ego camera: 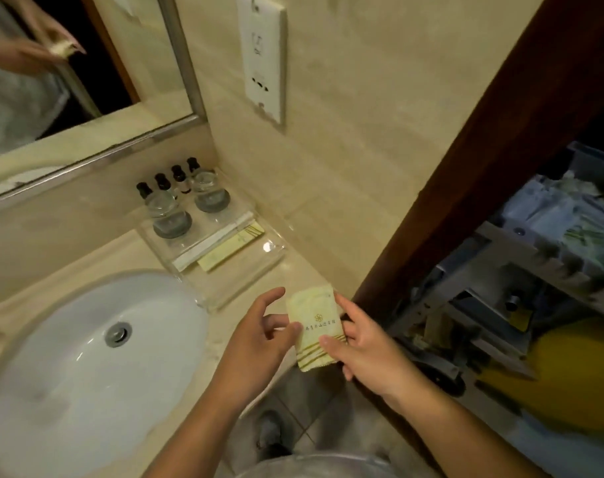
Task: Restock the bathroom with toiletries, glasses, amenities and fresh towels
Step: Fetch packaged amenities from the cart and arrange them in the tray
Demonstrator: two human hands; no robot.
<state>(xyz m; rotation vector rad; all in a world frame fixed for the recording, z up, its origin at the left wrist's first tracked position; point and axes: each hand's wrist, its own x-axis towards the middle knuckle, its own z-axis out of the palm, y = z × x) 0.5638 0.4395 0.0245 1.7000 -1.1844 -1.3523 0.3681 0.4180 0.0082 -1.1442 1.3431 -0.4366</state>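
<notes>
**A:** How are the hands sitting?

**B:** The left hand (259,343) is reaching in over the front edge of the tabletop (97,257), just right of the sink (86,367). Its thumb is spreading up and away, and its fingers (279,322) are curling loosely. One fingertip is touching the left edge of the packet (316,320), but nothing is closing round it.

**A:** And the other?

**B:** The right hand (366,353) is doing the gripping. Its thumb is pressing on the packet's lower front, and its fingers are wrapping behind and up the right edge.

**A:** What is the packet looking like?

**B:** It is showing as a flat, pale yellow-green square with a small flower mark, a line of dark characters across the middle and thin stripes near the bottom. It is hanging between the two hands above the tabletop's front corner, near the tray (224,288) and close to the door frame (483,174).

**A:** What is the tray carrying?

**B:** It is a clear tray sitting in the corner against the wall. Four dark-capped bottles (162,182) are standing in a row at the back, with two glasses (171,217) standing in front of them. Long packets (221,244), one white and one yellow-green, are lying side by side.

**A:** Anything further right?

**B:** Past the frame a grey cart (521,270) is holding pale wrapped packs, too blurred to name.
</notes>
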